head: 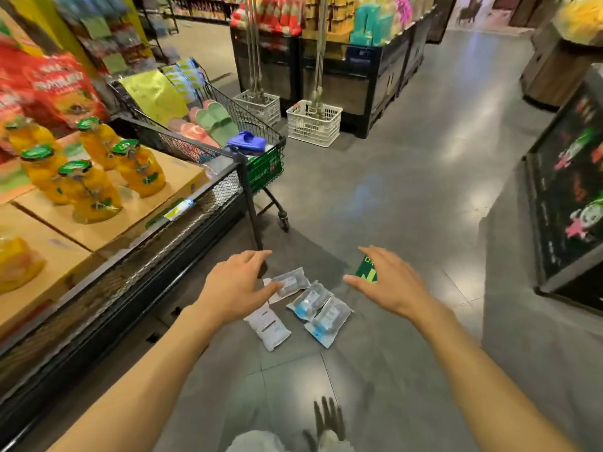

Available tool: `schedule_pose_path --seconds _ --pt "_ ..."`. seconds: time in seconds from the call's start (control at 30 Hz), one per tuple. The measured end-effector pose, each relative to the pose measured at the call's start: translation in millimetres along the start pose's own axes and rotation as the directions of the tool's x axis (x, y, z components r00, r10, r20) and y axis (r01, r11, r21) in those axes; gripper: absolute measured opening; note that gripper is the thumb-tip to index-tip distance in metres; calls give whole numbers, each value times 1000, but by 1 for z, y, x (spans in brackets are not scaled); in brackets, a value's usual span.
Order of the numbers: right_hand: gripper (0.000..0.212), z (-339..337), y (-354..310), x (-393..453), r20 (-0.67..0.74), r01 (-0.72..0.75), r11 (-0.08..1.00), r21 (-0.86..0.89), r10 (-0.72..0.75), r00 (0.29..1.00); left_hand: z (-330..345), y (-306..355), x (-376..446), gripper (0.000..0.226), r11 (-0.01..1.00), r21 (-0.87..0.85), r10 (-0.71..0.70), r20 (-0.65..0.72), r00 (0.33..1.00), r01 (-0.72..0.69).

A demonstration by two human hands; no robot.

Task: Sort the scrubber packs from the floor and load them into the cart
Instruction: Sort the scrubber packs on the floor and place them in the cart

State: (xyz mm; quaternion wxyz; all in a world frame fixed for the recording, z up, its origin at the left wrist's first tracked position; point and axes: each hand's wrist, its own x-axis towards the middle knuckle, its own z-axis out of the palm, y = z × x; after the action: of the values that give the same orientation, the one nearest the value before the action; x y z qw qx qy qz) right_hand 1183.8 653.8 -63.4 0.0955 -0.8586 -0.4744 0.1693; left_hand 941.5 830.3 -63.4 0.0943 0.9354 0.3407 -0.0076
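Several clear scrubber packs (311,303) lie in a loose cluster on the grey floor, some with blue print, and a white pack (269,327) sits at the near left of them. A dark green pack (365,270) lies just beyond, partly hidden by my right hand (388,282). Both hands hover over the cluster with fingers spread, holding nothing; my left hand (238,285) is at the left edge of the packs. The wire shopping cart (261,132) stands ahead on the left, holding slippers, packets and a blue item.
A low display shelf (130,252) with orange juice bottles on cartons runs along the left. Two white plastic crates (315,123) stand by a dark display unit ahead. A dark stand (564,203) is at the right. Open floor stretches ahead.
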Motion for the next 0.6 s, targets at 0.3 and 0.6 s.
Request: schedule_pose_path --seconds 0.3,0.6 --pt "106 13 9 132 93 -36 999 -1 36 995 31 -43 133 75 1000 -6 -20 81 997 20" --pt "137 166 96 279 129 -127 985 -118 142 981 223 -93 289 90 996 -88 26 125 992 -15"
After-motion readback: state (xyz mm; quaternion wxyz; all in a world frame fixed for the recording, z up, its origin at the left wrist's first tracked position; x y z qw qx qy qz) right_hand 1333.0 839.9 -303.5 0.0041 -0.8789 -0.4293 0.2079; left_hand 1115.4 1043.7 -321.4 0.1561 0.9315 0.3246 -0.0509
